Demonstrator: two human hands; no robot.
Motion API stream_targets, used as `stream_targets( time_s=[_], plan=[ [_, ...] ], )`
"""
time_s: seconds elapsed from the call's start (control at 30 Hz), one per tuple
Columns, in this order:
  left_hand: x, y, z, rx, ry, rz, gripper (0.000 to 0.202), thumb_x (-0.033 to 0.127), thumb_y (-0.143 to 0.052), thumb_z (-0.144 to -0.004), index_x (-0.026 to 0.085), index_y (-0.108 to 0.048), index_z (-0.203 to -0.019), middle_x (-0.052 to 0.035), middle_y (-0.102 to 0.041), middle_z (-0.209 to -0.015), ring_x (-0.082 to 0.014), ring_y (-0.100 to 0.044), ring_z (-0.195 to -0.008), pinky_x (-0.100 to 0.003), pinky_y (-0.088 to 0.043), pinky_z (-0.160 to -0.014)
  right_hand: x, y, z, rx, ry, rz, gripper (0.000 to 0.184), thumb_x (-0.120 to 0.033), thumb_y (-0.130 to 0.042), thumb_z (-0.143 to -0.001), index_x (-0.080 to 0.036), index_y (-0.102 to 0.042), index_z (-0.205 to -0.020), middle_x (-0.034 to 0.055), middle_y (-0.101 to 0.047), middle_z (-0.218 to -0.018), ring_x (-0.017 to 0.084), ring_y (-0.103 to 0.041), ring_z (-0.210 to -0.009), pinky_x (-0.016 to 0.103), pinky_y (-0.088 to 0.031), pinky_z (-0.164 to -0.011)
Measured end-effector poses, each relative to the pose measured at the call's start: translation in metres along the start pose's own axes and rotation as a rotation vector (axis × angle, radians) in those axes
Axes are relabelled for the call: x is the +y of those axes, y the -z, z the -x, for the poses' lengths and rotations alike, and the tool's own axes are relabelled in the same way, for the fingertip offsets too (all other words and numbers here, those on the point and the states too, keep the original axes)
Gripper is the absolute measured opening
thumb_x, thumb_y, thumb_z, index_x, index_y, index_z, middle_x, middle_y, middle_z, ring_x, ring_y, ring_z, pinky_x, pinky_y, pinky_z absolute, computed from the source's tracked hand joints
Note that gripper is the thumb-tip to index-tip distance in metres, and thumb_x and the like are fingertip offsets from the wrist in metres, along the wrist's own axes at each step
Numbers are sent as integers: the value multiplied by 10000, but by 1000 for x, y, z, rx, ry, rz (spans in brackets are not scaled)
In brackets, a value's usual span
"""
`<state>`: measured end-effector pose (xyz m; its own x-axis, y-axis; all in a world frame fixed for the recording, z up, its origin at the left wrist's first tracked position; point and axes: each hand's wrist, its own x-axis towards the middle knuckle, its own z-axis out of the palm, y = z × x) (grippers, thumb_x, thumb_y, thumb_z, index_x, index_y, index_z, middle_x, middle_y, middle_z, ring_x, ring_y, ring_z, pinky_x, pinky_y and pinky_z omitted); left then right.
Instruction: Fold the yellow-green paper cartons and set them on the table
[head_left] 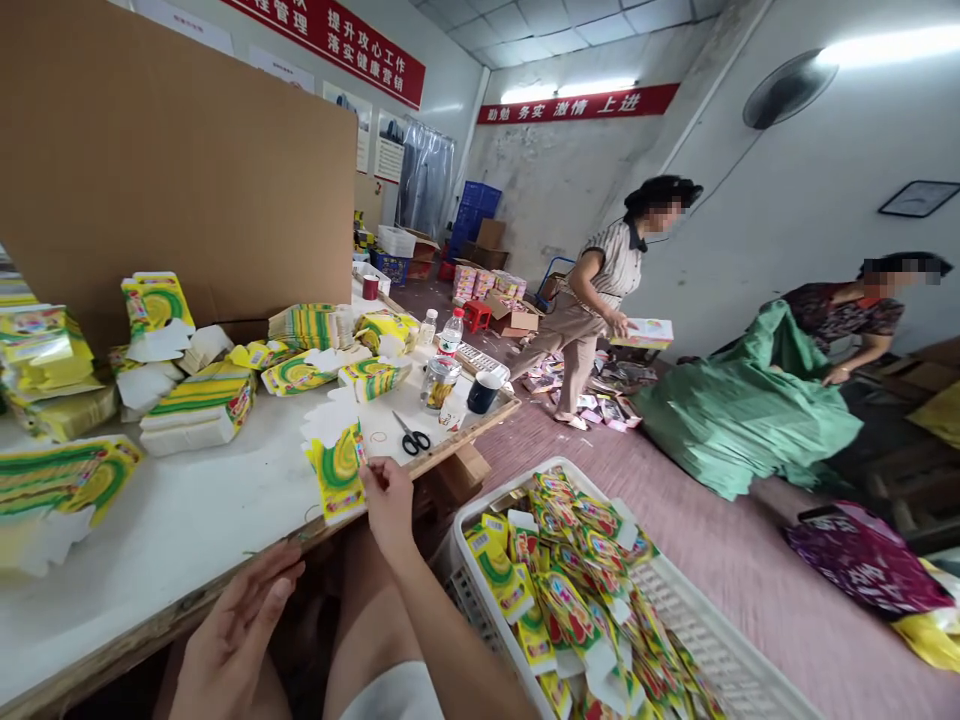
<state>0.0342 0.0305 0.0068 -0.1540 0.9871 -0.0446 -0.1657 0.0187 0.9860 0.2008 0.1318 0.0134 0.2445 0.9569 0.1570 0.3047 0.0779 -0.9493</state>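
My right hand (388,502) pinches the lower edge of a flat yellow-and-green printed carton (337,470) that lies at the front edge of the white worktable (195,520). My left hand (236,640) hovers below the table's wooden edge, fingers loosely spread and holding nothing. More flat and folded cartons of the same print (199,405) lie in stacks across the table. A white plastic crate (679,625) at my right knee is full of folded cartons.
Black scissors (411,436), a glass jar (439,382), a dark cup (484,392) and a water bottle (451,332) stand at the table's far end. A big cardboard sheet (172,160) walls the back. Two other people work on the floor near a green sack (739,415).
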Motion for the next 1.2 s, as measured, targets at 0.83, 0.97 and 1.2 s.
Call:
stream_targets(
  time_s=[0.83,0.97,1.2],
  plan=[
    [-6,-19,10,-13,278,260,446,380,-900,-518,174,-753,-886,-46,-811,-847,-283,-747,-762,-298,-627,-633,-23,38,110,-249,-164,-209,156,-257,-722,-727,-168,-607,-669,-67,-493,-583,80,-381,-550,201,-278,-505],
    [-8,-20,11,-8,255,208,427,437,-849,-596,155,-718,-888,-56,-809,-823,-294,-752,-771,-314,-632,-632,-27,43,112,-265,-119,-138,149,-221,-681,-750,-184,-564,-665,-77,-434,-569,83,-352,-544,211,-260,-500],
    [17,-36,23,-152,89,156,661,304,-809,-702,276,-420,-1234,-46,-788,-990,-267,-729,-977,-302,-601,-783,-31,60,110,-252,-80,-185,232,-201,-654,-791,-229,-560,-1001,-20,-610,-800,116,-476,-600,226,-363,-552]
  ],
)
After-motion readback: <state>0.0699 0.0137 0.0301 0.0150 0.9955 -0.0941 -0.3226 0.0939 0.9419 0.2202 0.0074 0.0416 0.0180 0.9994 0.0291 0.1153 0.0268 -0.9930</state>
